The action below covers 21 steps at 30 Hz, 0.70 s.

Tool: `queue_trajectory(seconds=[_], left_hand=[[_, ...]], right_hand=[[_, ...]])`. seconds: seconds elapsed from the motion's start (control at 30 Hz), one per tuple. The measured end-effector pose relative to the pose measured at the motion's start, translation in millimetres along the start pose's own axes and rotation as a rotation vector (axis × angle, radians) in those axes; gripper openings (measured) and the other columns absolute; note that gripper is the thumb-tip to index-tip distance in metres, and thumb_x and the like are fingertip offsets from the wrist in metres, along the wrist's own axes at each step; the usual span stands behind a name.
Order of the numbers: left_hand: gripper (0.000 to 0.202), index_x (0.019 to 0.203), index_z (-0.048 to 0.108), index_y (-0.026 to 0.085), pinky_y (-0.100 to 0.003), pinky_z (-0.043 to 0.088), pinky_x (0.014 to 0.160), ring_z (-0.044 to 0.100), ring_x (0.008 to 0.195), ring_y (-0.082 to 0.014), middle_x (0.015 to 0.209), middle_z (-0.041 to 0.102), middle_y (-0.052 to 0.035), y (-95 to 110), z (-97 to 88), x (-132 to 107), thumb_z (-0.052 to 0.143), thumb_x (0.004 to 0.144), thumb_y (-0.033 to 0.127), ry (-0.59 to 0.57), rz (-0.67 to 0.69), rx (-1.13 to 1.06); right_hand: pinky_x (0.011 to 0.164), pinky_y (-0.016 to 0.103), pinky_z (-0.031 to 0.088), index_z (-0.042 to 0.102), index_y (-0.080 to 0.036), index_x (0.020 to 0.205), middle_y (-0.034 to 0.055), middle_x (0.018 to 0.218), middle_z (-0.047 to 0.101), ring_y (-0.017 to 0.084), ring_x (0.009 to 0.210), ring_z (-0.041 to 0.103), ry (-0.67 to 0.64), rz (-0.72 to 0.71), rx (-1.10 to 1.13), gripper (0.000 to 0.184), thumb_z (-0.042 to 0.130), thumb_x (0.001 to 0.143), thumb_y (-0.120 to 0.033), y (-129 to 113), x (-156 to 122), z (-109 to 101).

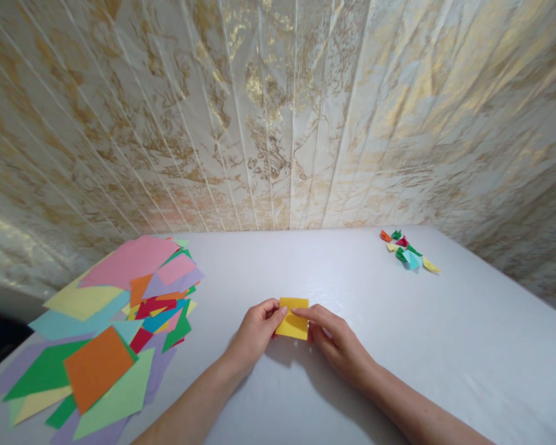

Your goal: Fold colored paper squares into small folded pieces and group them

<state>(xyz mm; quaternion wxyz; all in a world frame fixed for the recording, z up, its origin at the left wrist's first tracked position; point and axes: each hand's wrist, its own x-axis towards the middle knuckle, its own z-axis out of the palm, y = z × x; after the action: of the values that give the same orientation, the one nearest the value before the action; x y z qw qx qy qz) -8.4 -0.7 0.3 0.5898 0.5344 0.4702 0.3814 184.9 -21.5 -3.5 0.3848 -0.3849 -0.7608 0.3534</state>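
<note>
A small yellow square of paper [296, 329] is held between my two hands, a little above the white table. My left hand [258, 327] pinches its left edge, thumb on the front and fingers behind. At the right edge, my right hand [336, 337] lays its index finger across the paper's face, while the other fingers curl at and partly behind that edge. A shadow falls on the table below. The back of the paper is hidden.
On the left of the white table [269, 259] lies a spread pile of coloured paper sheets [99, 364] in several sizes. Small folded paper pieces [412, 258] sit in a cluster at the far right. A patterned white and gold curtain [269, 123] hangs behind the table.
</note>
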Motion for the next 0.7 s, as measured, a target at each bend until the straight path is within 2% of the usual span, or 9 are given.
queue_trajectory(seconds=[0.17, 0.33, 0.5, 0.7], left_hand=[[0.041, 0.076, 0.055, 0.018, -0.022, 0.033, 0.054, 0.044, 0.056, -0.0112, 0.06, 0.05, 0.0051, 3.4, 1.0, -1.2, 0.062, 0.078, 0.058, -0.065, -0.005, -0.004], [0.04, 0.079, 0.059, 0.017, -0.024, 0.038, 0.06, 0.048, 0.06, -0.0135, 0.067, 0.06, 0.0003, 2.1, 1.2, -0.6, 0.052, 0.086, 0.055, -0.101, 0.05, 0.089], [0.038, 0.078, 0.06, 0.017, -0.025, 0.038, 0.062, 0.048, 0.064, -0.0142, 0.072, 0.062, -0.0012, 0.8, 0.9, -1.3, 0.047, 0.089, 0.05, -0.121, 0.064, 0.158], [0.028, 0.078, 0.063, 0.016, -0.024, 0.038, 0.064, 0.049, 0.067, -0.0146, 0.073, 0.061, -0.001, 2.8, 3.2, -4.3, 0.048, 0.087, 0.038, -0.162, 0.076, 0.204]], right_hand=[[0.073, 0.027, 0.045, 0.069, -0.024, 0.109, 0.0047, 0.09, 0.062, 0.017, 0.083, 0.059, -0.004, -0.012, -0.012, 0.037, 0.045, 0.085, -0.008, -4.9, 2.4, 0.3], [0.072, 0.026, 0.045, 0.069, -0.024, 0.097, 0.003, 0.087, 0.066, 0.016, 0.078, 0.058, 0.025, 0.08, 0.151, 0.022, 0.048, 0.095, -0.023, -7.3, 3.9, -0.6], [0.07, 0.027, 0.043, 0.063, -0.02, 0.08, 0.0029, 0.082, 0.064, 0.016, 0.075, 0.055, 0.06, 0.195, 0.298, 0.03, 0.05, 0.096, -0.042, -4.0, 5.2, 0.7], [0.063, 0.027, 0.042, 0.05, -0.021, 0.076, -0.0015, 0.068, 0.058, 0.015, 0.065, 0.052, 0.161, 0.294, 0.398, 0.038, 0.057, 0.088, -0.057, -0.9, 6.1, 3.4]])
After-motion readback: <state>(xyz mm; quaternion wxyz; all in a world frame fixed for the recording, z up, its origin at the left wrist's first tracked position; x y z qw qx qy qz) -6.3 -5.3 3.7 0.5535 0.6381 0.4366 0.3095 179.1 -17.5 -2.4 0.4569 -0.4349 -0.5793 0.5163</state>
